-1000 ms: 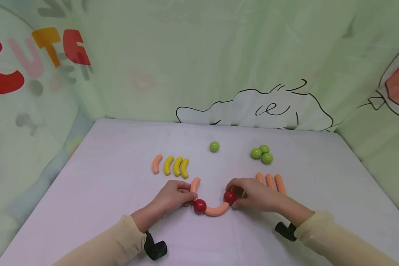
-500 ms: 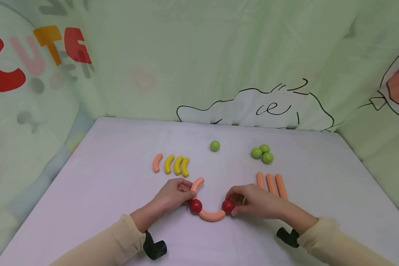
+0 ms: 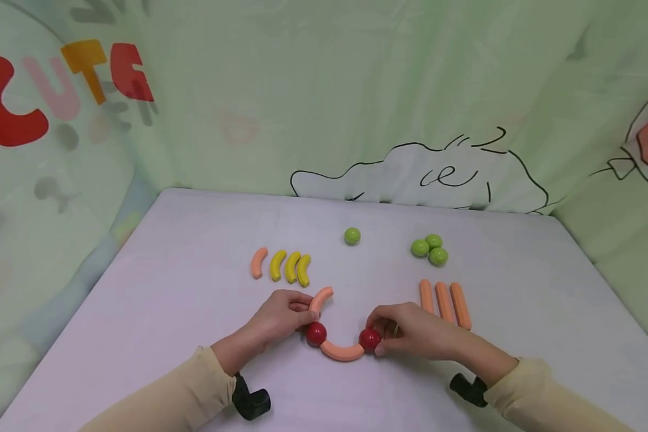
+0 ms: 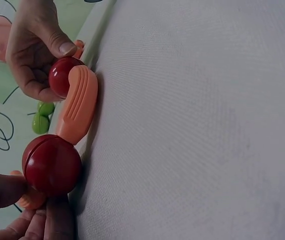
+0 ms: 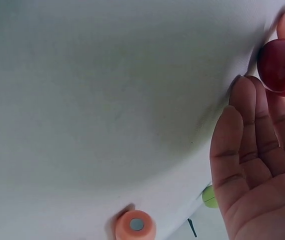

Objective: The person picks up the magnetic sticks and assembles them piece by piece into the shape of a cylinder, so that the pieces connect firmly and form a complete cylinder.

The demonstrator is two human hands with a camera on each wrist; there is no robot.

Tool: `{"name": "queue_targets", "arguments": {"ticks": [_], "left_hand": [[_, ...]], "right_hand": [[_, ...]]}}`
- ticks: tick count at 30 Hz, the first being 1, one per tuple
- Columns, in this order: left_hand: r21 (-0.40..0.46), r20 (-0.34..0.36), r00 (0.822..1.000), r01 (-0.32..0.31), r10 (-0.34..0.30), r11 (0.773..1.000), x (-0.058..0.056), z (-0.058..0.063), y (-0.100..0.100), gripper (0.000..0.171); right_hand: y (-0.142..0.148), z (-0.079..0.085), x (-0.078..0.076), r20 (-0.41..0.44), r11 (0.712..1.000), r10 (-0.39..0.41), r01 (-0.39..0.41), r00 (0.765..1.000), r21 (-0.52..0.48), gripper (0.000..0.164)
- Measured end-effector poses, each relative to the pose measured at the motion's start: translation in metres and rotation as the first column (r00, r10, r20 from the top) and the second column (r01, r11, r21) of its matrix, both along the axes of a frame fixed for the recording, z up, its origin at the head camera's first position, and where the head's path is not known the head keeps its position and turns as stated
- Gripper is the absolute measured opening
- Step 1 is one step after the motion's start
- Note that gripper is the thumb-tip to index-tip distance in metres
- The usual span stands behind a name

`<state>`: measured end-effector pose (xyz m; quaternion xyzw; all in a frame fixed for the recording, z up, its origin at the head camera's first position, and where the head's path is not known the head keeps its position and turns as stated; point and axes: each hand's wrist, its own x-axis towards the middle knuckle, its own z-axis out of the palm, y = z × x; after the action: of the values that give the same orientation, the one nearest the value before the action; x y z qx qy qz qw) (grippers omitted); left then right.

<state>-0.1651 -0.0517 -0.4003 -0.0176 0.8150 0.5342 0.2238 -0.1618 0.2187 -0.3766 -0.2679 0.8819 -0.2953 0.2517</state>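
Observation:
In the head view, my left hand pinches an upper curved orange toy rod between thumb and fingers. A red ball touches that rod's near end. From this ball a lower curved orange rod runs right to a second red ball, making a U shape open away from me. My right hand grips the second ball with thumb and fingertips. Seen from the left wrist, the lower rod joins both balls, and the left fingers hide much of the upper rod.
Beyond my left hand lie one curved orange rod and three yellow curved rods. Three straight orange rods lie beyond my right forearm. Further back are a lone green ball and a cluster of three green balls.
The right ball has come toward me and slightly left in my right hand, and the lower rod's right end came with it. The upper rod's far end has tilted rightward.

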Motion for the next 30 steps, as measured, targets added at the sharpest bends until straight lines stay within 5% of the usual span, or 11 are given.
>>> {"name": "queue_targets", "arguments": {"ticks": [21, 26, 30], "left_hand": [[0.032, 0.022, 1.0, -0.001, 0.0, 0.999, -0.001, -0.001, -0.001, 0.027], [0.008, 0.011, 1.0, -0.002, 0.002, 1.0, 0.0, -0.001, -0.002, 0.028], [-0.01, 0.006, 1.0, -0.003, 0.003, 1.0, 0.002, 0.0, -0.004, 0.032]], "right_hand": [[-0.001, 0.002, -0.003, 0.065, 0.999, 0.032, -0.031, 0.997, -0.021, 0.035], [0.006, 0.013, -0.022, -0.008, 0.999, 0.038, -0.038, 0.999, -0.036, 0.037], [0.01, 0.019, -0.052, -0.08, 0.998, -0.062, 0.063, 0.995, 0.006, 0.041]]}}
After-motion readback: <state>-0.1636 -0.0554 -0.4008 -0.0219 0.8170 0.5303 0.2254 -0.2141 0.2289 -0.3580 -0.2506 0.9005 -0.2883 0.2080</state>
